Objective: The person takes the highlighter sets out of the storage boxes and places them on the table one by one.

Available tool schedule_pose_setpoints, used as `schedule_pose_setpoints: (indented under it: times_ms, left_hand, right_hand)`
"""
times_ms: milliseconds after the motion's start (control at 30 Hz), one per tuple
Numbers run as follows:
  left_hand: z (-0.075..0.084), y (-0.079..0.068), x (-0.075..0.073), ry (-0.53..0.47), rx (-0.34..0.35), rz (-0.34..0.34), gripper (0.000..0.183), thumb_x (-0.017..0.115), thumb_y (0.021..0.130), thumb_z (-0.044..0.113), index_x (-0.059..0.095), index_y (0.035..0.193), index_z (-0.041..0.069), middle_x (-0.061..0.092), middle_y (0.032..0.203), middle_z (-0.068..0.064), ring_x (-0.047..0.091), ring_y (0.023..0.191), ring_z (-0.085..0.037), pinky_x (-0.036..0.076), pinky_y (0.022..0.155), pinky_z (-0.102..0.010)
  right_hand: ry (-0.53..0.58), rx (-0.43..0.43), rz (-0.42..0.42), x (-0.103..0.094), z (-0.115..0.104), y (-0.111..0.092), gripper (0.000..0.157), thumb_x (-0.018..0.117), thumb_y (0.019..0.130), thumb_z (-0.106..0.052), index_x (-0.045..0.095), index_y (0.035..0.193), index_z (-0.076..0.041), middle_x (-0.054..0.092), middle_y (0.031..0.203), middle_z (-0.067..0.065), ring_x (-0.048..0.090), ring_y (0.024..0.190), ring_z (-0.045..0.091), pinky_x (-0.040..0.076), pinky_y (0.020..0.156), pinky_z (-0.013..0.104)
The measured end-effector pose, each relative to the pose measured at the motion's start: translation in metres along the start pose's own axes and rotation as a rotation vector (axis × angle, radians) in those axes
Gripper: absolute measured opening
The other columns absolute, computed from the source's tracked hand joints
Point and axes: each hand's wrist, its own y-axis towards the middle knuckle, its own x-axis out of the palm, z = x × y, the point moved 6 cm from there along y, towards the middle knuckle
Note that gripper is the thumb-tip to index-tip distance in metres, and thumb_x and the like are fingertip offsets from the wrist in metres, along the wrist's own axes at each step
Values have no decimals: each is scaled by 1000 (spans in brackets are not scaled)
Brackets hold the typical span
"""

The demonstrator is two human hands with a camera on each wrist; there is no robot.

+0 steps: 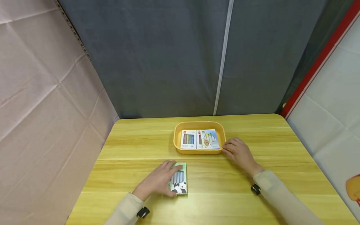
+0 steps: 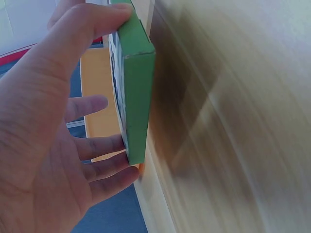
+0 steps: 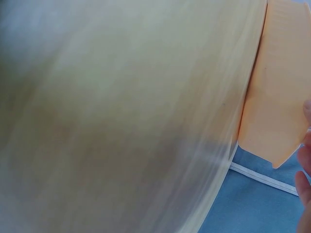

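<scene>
My left hand (image 1: 161, 178) grips a green crayon box (image 1: 182, 178) with a panda picture and a window over several pale sticks. In the left wrist view the thumb lies on one end of the box (image 2: 138, 97) and the fingertips meet the other end; whether it touches the table is hard to tell. Farther back stands a yellow plastic tray (image 1: 199, 152). My right hand (image 1: 240, 154) pinches the tray's front right corner. Inside the tray lie a white crayon box (image 1: 188, 139) and a bear-printed box (image 1: 210, 139), which overlaps another white box.
The wooden table (image 1: 208, 187) ends behind the tray at a dark grey curtain (image 1: 168, 62). Pale fabric walls stand on the left (image 1: 50, 118) and the right (image 1: 334, 103). A red strip (image 1: 317, 65) edges the right wall.
</scene>
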Motion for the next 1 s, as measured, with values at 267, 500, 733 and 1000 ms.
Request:
schedule_pose_setpoints:
  times_ms: [267,500,733,1000]
  left_hand:
    - [1,1,3,-23,-14,-17,111,82,59,62,36,152,24,41,153,-16,44,138,-30,45,110,-48]
    - [3,0,3,-43,-14,-22,111,84,58,60,37,151,23,42,153,-16,45,137,-31,45,110,-48]
    - [3,0,4,-50,-21,-26,111,84,58,60,38,151,23,42,153,-16,45,136,-30,46,110,-48]
    - [4,0,6,-54,-20,-32,110,83,58,61,38,151,23,42,153,-16,45,137,-30,46,110,-48]
  right_hand:
    - [5,0,1,-1,-1,1,19,84,73,-13,78,91,-10,71,92,2,61,88,19,53,79,38]
    - [-5,1,7,0,0,0,22,86,70,-12,78,90,-11,70,91,0,61,87,18,54,76,38]
    - [-6,8,9,0,1,-1,22,86,71,-12,78,91,-11,71,92,1,61,88,17,54,76,38]
    - [-3,20,-1,0,2,-1,20,85,72,-13,78,91,-12,70,93,0,61,88,17,54,77,38]
